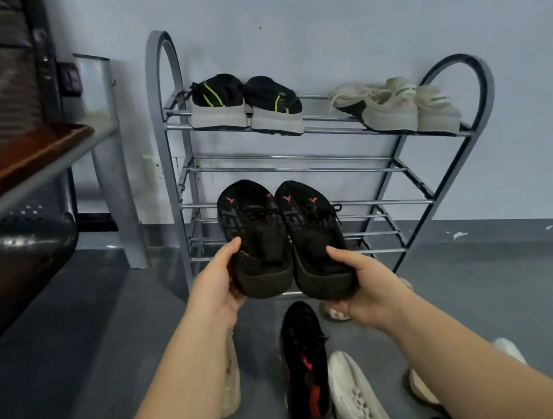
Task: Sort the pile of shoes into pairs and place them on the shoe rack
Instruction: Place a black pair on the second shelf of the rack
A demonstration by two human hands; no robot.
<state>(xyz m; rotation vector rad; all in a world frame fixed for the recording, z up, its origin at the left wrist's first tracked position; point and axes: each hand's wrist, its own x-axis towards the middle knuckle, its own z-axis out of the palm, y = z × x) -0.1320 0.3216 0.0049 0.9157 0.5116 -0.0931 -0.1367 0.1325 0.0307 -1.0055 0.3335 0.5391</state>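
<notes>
Left hand (215,287) and right hand (363,284) each grip the heel of a black knit sneaker with orange marks (258,242), side by side, in front of the grey tubular metal shoe rack (298,169). Below the wrists, a black-and-red shoe (305,371) and white foam shoe (356,403) lie partly cut off.

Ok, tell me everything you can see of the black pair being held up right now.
The black pair is two dark knit-looking sneakers with small orange marks near the toes, black laces and thick dark soles. They sit side by side, toes pointing away toward the shoe rack, heels toward the camera. The left hand grips one heel, the right hand the other. They are held in the air, not resting on any shelf.
</notes>
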